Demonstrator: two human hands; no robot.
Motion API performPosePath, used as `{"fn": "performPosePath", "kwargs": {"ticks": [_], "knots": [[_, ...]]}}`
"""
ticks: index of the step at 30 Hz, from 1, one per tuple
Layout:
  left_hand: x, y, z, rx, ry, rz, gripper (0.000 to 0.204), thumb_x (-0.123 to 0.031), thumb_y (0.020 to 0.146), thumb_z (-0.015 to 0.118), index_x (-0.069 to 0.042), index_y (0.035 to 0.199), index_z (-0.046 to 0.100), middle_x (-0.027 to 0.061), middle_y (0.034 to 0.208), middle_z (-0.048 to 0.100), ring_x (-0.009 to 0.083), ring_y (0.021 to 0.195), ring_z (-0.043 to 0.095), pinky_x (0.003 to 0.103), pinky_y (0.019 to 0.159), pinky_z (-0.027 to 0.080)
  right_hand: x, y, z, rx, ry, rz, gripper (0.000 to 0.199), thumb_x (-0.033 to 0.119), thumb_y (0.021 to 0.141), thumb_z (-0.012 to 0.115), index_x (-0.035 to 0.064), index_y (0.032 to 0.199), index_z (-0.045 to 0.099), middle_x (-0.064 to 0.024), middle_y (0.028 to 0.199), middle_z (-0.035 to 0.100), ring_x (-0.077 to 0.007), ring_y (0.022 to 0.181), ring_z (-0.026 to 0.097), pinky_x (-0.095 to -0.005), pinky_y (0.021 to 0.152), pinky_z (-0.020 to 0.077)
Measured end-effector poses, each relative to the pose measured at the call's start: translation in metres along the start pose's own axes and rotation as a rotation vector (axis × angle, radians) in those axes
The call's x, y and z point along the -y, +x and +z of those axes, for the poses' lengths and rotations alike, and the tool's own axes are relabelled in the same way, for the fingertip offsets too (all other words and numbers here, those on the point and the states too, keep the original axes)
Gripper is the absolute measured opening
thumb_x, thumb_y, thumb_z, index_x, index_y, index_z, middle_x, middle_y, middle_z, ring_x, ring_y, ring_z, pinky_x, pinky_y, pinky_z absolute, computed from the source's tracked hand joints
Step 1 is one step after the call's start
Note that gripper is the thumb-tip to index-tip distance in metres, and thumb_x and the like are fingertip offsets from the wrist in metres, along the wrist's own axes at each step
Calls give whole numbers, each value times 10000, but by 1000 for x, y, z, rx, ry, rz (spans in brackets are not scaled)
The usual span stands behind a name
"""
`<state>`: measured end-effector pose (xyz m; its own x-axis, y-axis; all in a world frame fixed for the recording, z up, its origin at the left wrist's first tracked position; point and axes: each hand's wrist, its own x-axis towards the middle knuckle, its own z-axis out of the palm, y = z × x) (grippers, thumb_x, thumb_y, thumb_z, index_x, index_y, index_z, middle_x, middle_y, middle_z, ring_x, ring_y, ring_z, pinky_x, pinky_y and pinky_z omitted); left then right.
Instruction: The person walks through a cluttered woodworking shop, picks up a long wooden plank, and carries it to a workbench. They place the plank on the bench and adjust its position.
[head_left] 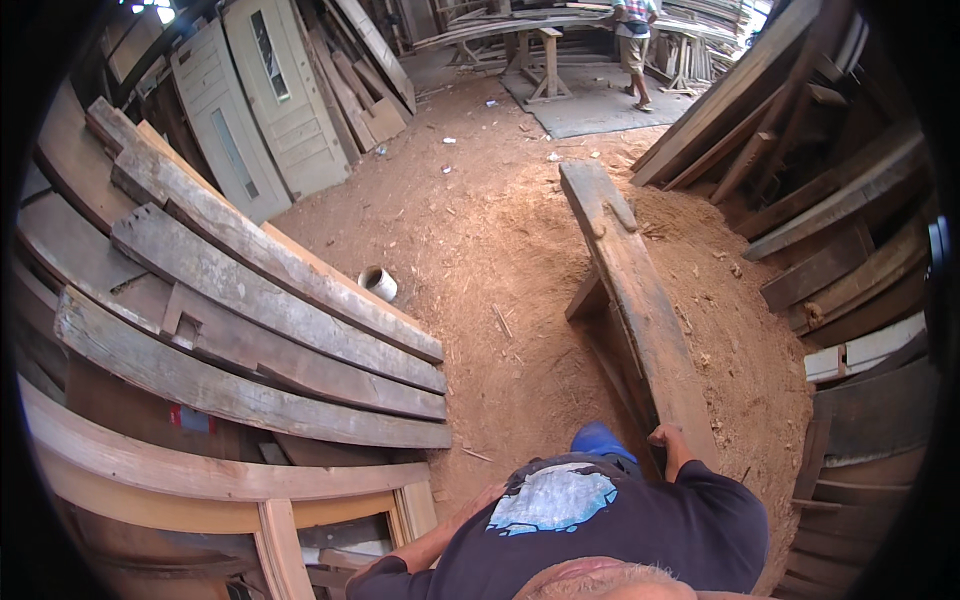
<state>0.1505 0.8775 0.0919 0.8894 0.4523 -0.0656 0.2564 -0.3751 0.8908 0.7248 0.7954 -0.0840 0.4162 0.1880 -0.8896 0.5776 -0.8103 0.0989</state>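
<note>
My right hand (670, 440) is closed, its fingers curled, over the near part of a long, worn wooden bench (640, 290). Whether it grips the bench's edge or something small is hidden. My left hand (490, 497) lies low against the front of my dark shirt; its fingers are hidden. The bench runs away from me, with a supporting board under its left side. On its far end rests a small curved wooden piece (622, 214). Part of my blue legwear (602, 440) shows beside the bench's near end.
Stacked weathered planks (270, 300) and a wooden frame (150, 465) fill the left. A white pot (378, 283) lies on the sawdust-covered floor. Pale doors (235, 110) lean behind. Timber (850, 210) is piled on the right. Far back, a person (634, 40) stands near a trestle (548, 65).
</note>
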Motion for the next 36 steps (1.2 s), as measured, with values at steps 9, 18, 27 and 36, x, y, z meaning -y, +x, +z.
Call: {"fn": "performPosePath", "kwargs": {"ticks": [9, 18, 27, 36], "knots": [[13, 27, -28, -244, -1, -163, 748, -335, 832, 622, -71, 1459, 311, 219, 1430, 390, 409, 1290, 419, 486, 1101, 321, 188, -110, -42, 137, 64, -420, 415, 410, 841, 606, 83, 1081, 695, -141, 1102, 639, -277, 1003, 612, -437, 819, 477], [-21, 79, -44, -732, 128, -384, 755, -341, 828, 626, -71, 1459, 311, 219, 1428, 391, 408, 1289, 420, 485, 1101, 322, 416, 59, -149, -189, -921, -1206, 495, 490, 823, 589, 133, 1151, 689, -148, 1204, 654, -311, 1119, 628, -453, 892, 484], [-95, 194, 56, -1339, 106, -777, 762, -346, 824, 630, -70, 1459, 312, 220, 1426, 392, 408, 1289, 420, 485, 1100, 322, 629, 103, -156, -255, -1303, -1895, 433, 489, 834, 571, 167, 1088, 708, -132, 1134, 687, -298, 1074, 647, -438, 845, 500], [-131, 233, 137, -1631, 58, -959, 769, -352, 820, 634, -69, 1458, 312, 220, 1424, 393, 408, 1288, 421, 485, 1100, 323, 653, -77, 56, 288, -2170, -1856, 149, 190, 874, 607, 78, 832, 695, -37, 710, 682, -189, 566, 658, -320, 462, 493]]}}
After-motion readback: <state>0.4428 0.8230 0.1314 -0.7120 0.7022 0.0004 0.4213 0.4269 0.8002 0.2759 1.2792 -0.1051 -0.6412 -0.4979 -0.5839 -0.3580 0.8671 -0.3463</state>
